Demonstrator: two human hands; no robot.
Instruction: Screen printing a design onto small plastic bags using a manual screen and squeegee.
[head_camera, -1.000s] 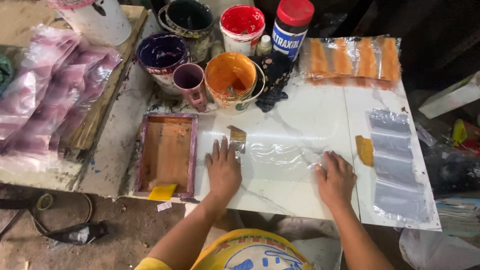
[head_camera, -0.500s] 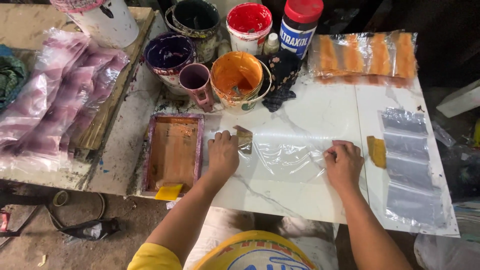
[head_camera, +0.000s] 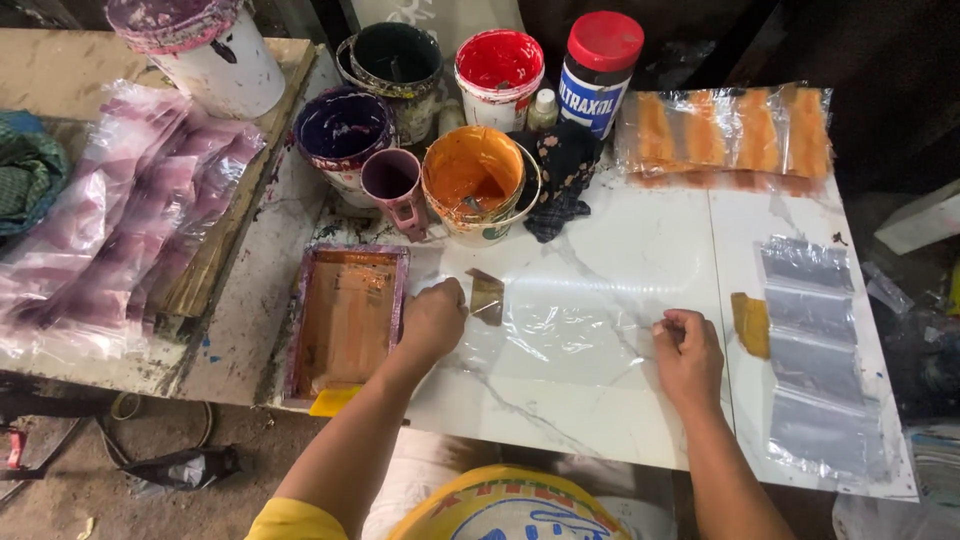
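Note:
A clear plastic bag (head_camera: 560, 335) lies flat on the white marble-patterned tabletop (head_camera: 600, 410). My left hand (head_camera: 435, 320) rests with curled fingers on the bag's left edge, beside a small brown scraper (head_camera: 487, 296). At the bag's right edge, my right hand (head_camera: 688, 355) is closed in a pinch. Left of my left hand lies a wooden printing frame (head_camera: 348, 318) stained orange and purple, with a yellow piece (head_camera: 332, 401) at its near end.
Behind the bag stand an orange paint bucket (head_camera: 475, 185), a purple cup (head_camera: 393, 185), a purple pot (head_camera: 340, 130), a red pot (head_camera: 498, 65), a red-capped jar (head_camera: 598, 70) and a dark rag (head_camera: 560, 180). Orange-printed bags (head_camera: 730, 130) lie far right, clear bags (head_camera: 820, 370) and an orange sponge (head_camera: 750, 325) at right, purple-printed bags (head_camera: 110, 230) at left.
Both hands lay flat with spread fingers on the bag; now they have slid apart to its left and right edges and their fingers have curled in.

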